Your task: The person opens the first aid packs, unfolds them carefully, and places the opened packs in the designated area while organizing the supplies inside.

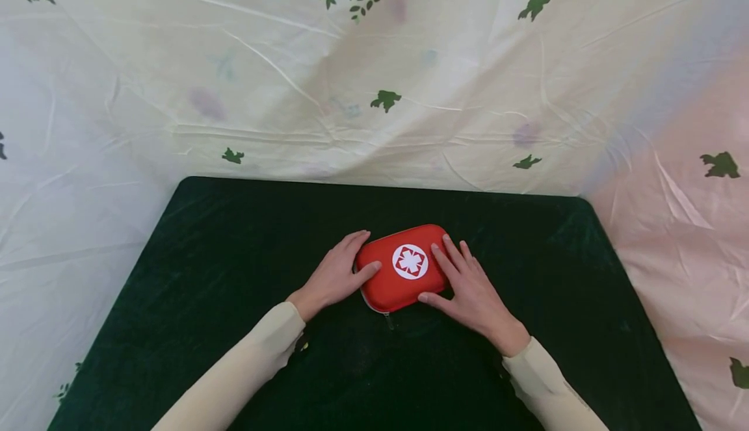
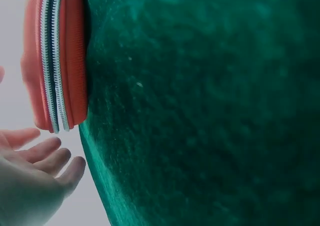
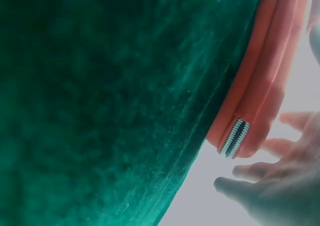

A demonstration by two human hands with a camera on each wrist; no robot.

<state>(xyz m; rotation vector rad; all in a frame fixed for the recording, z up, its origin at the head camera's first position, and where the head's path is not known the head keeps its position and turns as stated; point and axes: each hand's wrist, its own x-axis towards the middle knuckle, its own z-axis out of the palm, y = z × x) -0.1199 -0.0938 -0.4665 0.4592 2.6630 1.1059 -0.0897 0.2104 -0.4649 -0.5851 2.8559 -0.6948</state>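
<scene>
A red zip-up first-aid case [image 1: 380,291] with a white round emblem [image 1: 410,261] lies tilted on the dark green cloth. My left hand [image 1: 336,272] is at its left end, thumb over the top and fingers along the far left edge. At the right end, fingertips of my right hand [image 1: 471,291] rest on the lid, with the thumb by the near edge. A zipper pull [image 1: 389,320] hangs at the near left corner. In the left wrist view, two rows of silver zipper teeth [image 2: 57,60] run with a dark gap between them. Both hands' fingers look loosely extended.
The green cloth [image 1: 263,223] covers a table with rounded far corners. Behind it and at both sides hang pale, wrinkled drapes [image 1: 281,93] with green leaf prints. Cream sleeves [image 1: 246,366] cover both forearms.
</scene>
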